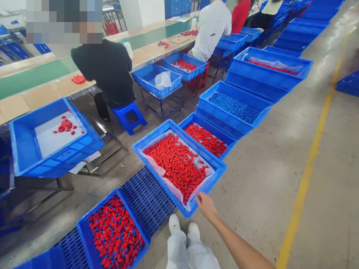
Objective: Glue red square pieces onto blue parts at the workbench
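My right hand (206, 205) is closed over the near right rim of a blue plastic crate (218, 170), its fingers curled at the edge. A white liner sheet (174, 188) lies inside that crate, covered with many small red plastic pieces (179, 162). The far end of the crate overlaps a second blue crate (231, 144) of red pieces; whether it rests on it I cannot tell. My left hand is out of view.
A crate of mixed red and blue pieces (114, 228) sits at lower left beside a slotted blue pallet (148, 198). Stacked crates (235, 108) run up the right side, near a yellow floor line (311, 164). Seated people (105, 74) face a long workbench (63, 87).
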Motion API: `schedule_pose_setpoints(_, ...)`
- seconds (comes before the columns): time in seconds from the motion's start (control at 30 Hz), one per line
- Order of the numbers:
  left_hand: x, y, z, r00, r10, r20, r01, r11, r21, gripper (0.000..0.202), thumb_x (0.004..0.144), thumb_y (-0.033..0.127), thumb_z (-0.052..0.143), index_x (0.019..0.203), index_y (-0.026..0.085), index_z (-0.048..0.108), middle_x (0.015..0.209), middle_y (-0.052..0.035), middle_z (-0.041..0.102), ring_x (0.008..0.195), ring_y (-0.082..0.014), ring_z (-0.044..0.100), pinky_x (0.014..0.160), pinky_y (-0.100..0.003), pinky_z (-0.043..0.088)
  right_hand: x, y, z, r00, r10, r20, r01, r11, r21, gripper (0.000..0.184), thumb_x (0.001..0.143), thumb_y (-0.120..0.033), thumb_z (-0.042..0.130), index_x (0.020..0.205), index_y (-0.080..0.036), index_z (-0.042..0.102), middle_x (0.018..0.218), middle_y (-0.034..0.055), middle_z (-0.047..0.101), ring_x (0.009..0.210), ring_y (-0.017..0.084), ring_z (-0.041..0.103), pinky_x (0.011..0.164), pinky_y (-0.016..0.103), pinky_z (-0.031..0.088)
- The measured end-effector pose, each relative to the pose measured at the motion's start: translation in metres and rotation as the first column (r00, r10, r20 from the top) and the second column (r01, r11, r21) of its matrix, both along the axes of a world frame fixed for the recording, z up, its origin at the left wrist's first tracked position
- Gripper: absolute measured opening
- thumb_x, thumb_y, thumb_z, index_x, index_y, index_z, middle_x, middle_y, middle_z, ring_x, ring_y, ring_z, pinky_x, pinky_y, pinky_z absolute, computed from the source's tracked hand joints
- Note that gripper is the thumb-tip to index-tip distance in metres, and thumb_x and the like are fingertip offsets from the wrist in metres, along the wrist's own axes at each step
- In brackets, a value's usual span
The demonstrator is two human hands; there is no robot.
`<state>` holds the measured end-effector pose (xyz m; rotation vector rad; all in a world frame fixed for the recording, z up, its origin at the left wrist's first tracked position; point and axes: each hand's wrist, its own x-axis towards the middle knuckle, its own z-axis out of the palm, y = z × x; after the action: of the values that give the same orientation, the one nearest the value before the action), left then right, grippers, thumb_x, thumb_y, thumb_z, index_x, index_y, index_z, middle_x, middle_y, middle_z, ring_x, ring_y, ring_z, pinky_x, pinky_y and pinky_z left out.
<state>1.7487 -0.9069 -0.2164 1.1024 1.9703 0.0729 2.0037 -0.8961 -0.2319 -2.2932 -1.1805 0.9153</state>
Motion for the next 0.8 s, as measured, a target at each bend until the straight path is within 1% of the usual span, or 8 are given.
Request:
schedule_pose_setpoints(0.13, 0.035, 0.027, -0.068, 1.0, -0.01, 0.022, 0.011, 0.999, -0.052, 0.04, 0.071, 0.039, 0.076, 0.11, 0.037, 0.067, 0.118, -0.0011, 0.069, 0.103, -0.0403, 0.063, 0.05, -0.038, 0.052, 0.006, 0.069, -0.041, 0.998, 0.029, 0.048, -0.033, 0.996, 0.08, 0.02, 0.094, -0.03, 0.056, 0.105, -0.014, 0.06, 0.108, 0.0073, 0.06, 0.096, 0.019, 0.058, 0.089, 0.04, 0.049)
schedule_pose_setpoints(0.23, 0.05, 0.038, -0.111, 1.0, -0.009, 0.012, 0.01, 0.996, -0.087, 0.037, 0.074, 0.033, 0.074, 0.11, 0.038, 0.068, 0.119, 0.0001, 0.068, 0.107, -0.0374, 0.061, 0.054, -0.037, 0.053, 0.013, 0.096, -0.073, 0.998, 0.021, 0.063, -0.027, 0.995, 0.094, 0.025, 0.092, -0.031, 0.059, 0.112, -0.016, 0.058, 0.117, 0.0092, 0.057, 0.103, 0.022, 0.056, 0.093, 0.044, 0.047)
schedule_pose_setpoints(0.33, 0.059, 0.039, -0.142, 1.0, -0.01, -0.003, 0.009, 0.992, -0.122, 0.041, 0.075, 0.033, 0.074, 0.114, 0.042, 0.064, 0.108, 0.0011, 0.071, 0.11, -0.0406, 0.061, 0.056, -0.041, 0.054, 0.023, 0.104, -0.095, 0.999, 0.039, 0.029, -0.041, 0.993, 0.109, 0.022, 0.091, -0.03, 0.061, 0.108, -0.015, 0.06, 0.115, 0.0085, 0.058, 0.107, 0.023, 0.055, 0.097, 0.047, 0.045)
schedule_pose_setpoints(0.43, 0.064, 0.038, -0.16, 1.0, -0.016, -0.021, 0.013, 0.989, -0.149, 0.045, 0.074, 0.036, 0.074, 0.117, 0.045, 0.063, 0.113, 0.0019, 0.07, 0.111, -0.0415, 0.06, 0.052, -0.039, 0.052, 0.035, 0.1, -0.101, 0.995, 0.077, -0.059, -0.068, 0.987, 0.144, 0.021, 0.092, -0.031, 0.06, 0.104, -0.014, 0.061, 0.108, 0.0071, 0.06, 0.101, 0.021, 0.058, 0.094, 0.045, 0.047)
schedule_pose_setpoints(0.53, 0.067, 0.039, -0.168, 0.999, -0.029, -0.04, 0.022, 0.988, -0.155, 0.039, 0.076, 0.033, 0.072, 0.112, 0.047, 0.065, 0.115, 0.0032, 0.069, 0.114, -0.0374, 0.059, 0.056, -0.036, 0.053, 0.047, 0.091, -0.094, 0.98, 0.097, -0.172, -0.064, 0.98, 0.187, 0.023, 0.093, -0.032, 0.058, 0.107, -0.014, 0.061, 0.104, 0.0059, 0.063, 0.092, 0.019, 0.061, 0.086, 0.04, 0.052)
schedule_pose_setpoints(0.63, 0.066, 0.033, -0.162, 0.997, -0.042, -0.062, 0.033, 0.99, -0.141, 0.034, 0.077, 0.03, 0.072, 0.107, 0.045, 0.067, 0.114, 0.0031, 0.069, 0.114, -0.0365, 0.059, 0.058, -0.036, 0.053, 0.059, 0.087, -0.083, 0.965, 0.094, -0.246, -0.04, 0.976, 0.216, 0.024, 0.095, -0.032, 0.055, 0.11, -0.014, 0.059, 0.103, 0.0058, 0.064, 0.093, 0.018, 0.062, 0.085, 0.038, 0.053)
schedule_pose_setpoints(0.73, 0.055, 0.011, -0.139, 0.994, -0.053, -0.091, 0.043, 0.992, -0.115, 0.032, 0.075, 0.03, 0.074, 0.103, 0.044, 0.068, 0.113, 0.0024, 0.07, 0.114, -0.0381, 0.059, 0.055, -0.037, 0.051, 0.068, 0.088, -0.074, 0.957, 0.116, -0.265, -0.059, 0.975, 0.214, 0.022, 0.095, -0.03, 0.054, 0.109, -0.014, 0.059, 0.102, 0.0057, 0.064, 0.091, 0.018, 0.063, 0.083, 0.037, 0.053)
schedule_pose_setpoints(0.8, 0.043, -0.009, -0.117, 0.992, -0.067, -0.109, 0.056, 0.994, -0.092, 0.033, 0.071, 0.038, 0.077, 0.103, 0.041, 0.069, 0.12, -0.005, 0.066, 0.112, -0.0358, 0.059, 0.053, -0.037, 0.052, 0.071, 0.09, -0.07, 0.96, 0.14, -0.244, -0.095, 0.978, 0.188, 0.02, 0.094, -0.028, 0.055, 0.108, -0.014, 0.06, 0.102, 0.0055, 0.065, 0.089, 0.017, 0.062, 0.083, 0.036, 0.053)
